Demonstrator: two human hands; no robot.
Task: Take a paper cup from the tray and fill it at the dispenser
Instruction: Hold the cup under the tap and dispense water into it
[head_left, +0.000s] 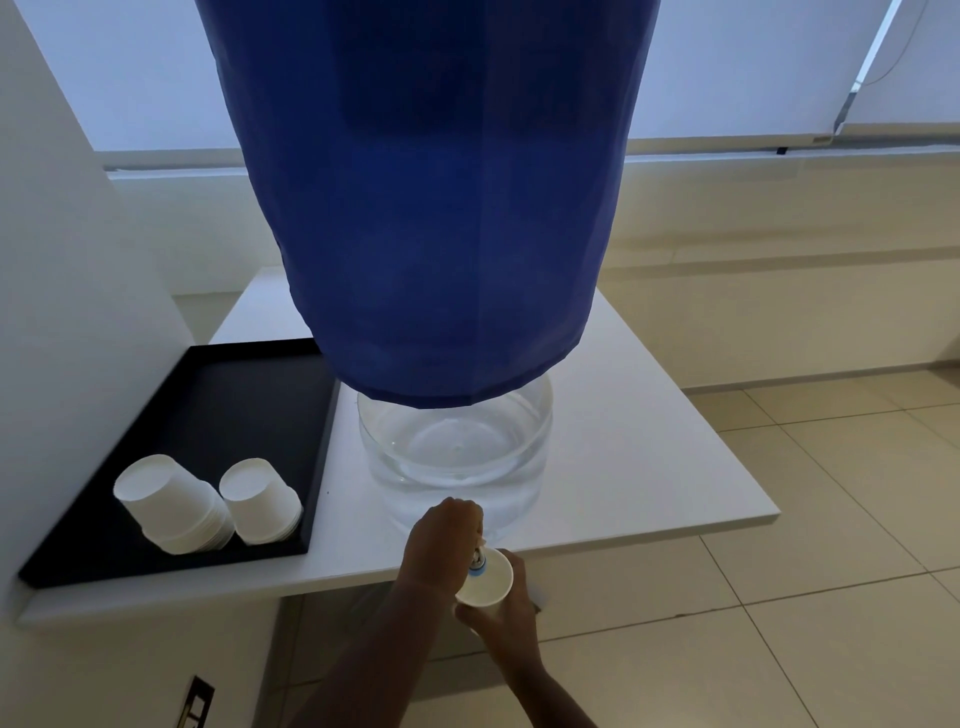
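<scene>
A large clear water dispenser jug (454, 457) under a blue cloth cover (431, 208) stands on the white table (649, 441). Its small tap (478, 560) juts over the table's front edge. My left hand (441, 540) is closed on the tap from the left. My right hand (501, 618) holds a white paper cup (491, 582) upright just below the tap's spout. Whether water flows I cannot tell. A black tray (234, 415) at the left holds two stacks of upturned white paper cups (176, 506).
The tray sits against a white wall on the left. The table's front edge runs just behind my hands, with beige tiled floor (779, 597) below and to the right. A low ledge and window blinds lie behind the jug.
</scene>
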